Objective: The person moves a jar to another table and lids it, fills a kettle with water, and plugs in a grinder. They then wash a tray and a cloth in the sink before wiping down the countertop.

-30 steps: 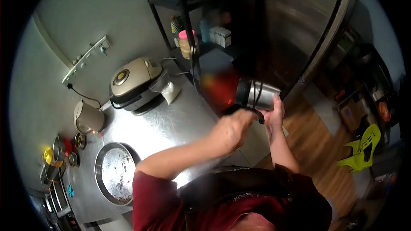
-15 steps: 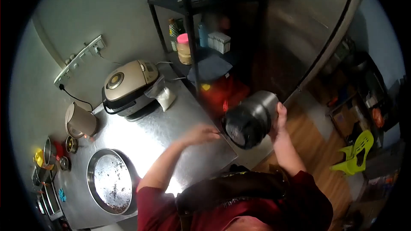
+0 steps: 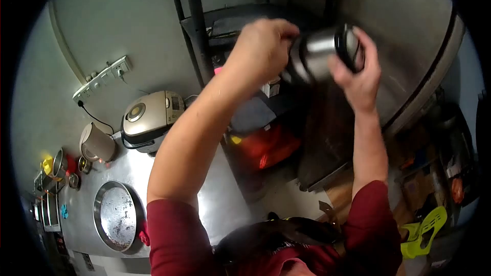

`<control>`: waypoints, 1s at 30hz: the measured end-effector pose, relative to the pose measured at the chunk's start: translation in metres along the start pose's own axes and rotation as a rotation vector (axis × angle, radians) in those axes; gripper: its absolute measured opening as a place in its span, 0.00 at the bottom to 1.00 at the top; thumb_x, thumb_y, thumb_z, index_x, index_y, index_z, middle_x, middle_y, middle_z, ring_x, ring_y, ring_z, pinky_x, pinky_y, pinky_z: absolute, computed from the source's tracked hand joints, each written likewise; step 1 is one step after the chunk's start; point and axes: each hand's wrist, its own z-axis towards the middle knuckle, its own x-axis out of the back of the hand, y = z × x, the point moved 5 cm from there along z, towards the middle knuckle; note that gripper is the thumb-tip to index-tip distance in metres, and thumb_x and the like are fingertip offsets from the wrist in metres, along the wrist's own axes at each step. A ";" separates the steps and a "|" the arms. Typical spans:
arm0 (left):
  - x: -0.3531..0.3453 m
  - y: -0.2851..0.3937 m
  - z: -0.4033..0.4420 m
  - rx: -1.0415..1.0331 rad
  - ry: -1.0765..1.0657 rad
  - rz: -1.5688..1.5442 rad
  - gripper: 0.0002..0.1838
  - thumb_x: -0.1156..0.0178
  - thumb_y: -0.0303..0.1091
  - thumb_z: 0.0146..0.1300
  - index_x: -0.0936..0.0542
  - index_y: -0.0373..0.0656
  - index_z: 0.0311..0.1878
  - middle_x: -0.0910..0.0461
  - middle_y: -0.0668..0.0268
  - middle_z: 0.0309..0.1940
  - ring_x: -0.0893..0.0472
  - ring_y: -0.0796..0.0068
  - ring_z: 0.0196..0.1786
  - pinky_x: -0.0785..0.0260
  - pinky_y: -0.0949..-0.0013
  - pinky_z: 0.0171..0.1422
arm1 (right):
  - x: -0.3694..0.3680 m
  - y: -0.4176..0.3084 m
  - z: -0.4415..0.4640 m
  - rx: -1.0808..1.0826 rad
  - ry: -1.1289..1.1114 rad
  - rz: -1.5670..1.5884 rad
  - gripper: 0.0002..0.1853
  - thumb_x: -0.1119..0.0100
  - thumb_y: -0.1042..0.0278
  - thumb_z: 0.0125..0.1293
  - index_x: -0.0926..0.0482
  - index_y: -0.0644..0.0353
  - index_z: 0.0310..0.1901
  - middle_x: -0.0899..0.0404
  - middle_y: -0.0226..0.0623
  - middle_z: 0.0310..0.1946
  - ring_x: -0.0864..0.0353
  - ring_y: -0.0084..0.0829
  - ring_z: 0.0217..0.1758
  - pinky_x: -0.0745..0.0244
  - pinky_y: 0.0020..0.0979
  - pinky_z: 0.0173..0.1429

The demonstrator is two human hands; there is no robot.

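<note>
A silver metal canister (image 3: 319,53) with black bands is held up on its side in front of the dark shelf rack, slightly blurred. My right hand (image 3: 360,69) grips its right end near the black rim, thumb and fingers around it. At the canister's left end is my left hand (image 3: 266,48), its fingers curled against the edge. The fingertips of that hand are partly hidden behind the canister and blurred.
A rice cooker (image 3: 151,117), a beige jug (image 3: 97,143) and a round metal pan (image 3: 115,215) stand on the steel counter (image 3: 220,184). The shelf rack (image 3: 194,10) is ahead, with a red bag (image 3: 268,148) low down. A green chair (image 3: 424,232) is at the lower right.
Both hands have risen, and the canister has moved up and tilted onto its side. My left hand, apart from it half a second ago, is now at its left end.
</note>
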 end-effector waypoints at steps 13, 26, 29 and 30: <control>-0.095 -0.130 0.136 0.393 0.239 0.149 0.16 0.37 0.32 0.56 0.18 0.46 0.49 0.18 0.57 0.47 0.20 0.57 0.51 0.29 0.63 0.57 | -0.078 0.178 0.193 -0.189 -0.193 -0.742 0.48 0.39 0.28 0.45 0.32 0.58 0.61 0.23 0.49 0.54 0.25 0.45 0.59 0.32 0.40 0.61; -0.117 -0.050 -0.029 -0.558 0.322 0.031 0.21 0.38 0.36 0.54 0.26 0.41 0.52 0.29 0.49 0.54 0.28 0.50 0.56 0.34 0.54 0.58 | -0.090 0.182 0.196 0.034 0.187 -0.471 0.27 0.45 0.51 0.64 0.27 0.68 0.53 0.27 0.60 0.53 0.20 0.48 0.41 0.25 0.45 0.41; -0.121 -0.075 -0.159 -0.279 0.091 0.025 0.22 0.38 0.39 0.59 0.27 0.43 0.56 0.33 0.49 0.60 0.28 0.51 0.58 0.34 0.56 0.60 | -0.041 0.191 0.144 0.391 0.142 -0.215 0.43 0.37 0.46 0.60 0.44 0.67 0.67 0.37 0.62 0.63 0.30 0.55 0.60 0.37 0.51 0.64; -0.114 -0.099 -0.207 -0.094 0.104 -0.014 0.21 0.39 0.39 0.60 0.26 0.43 0.55 0.33 0.50 0.61 0.29 0.52 0.59 0.35 0.56 0.61 | -0.034 0.181 0.092 0.465 0.018 -0.158 0.29 0.49 0.53 0.68 0.36 0.65 0.63 0.32 0.56 0.60 0.27 0.46 0.59 0.32 0.42 0.63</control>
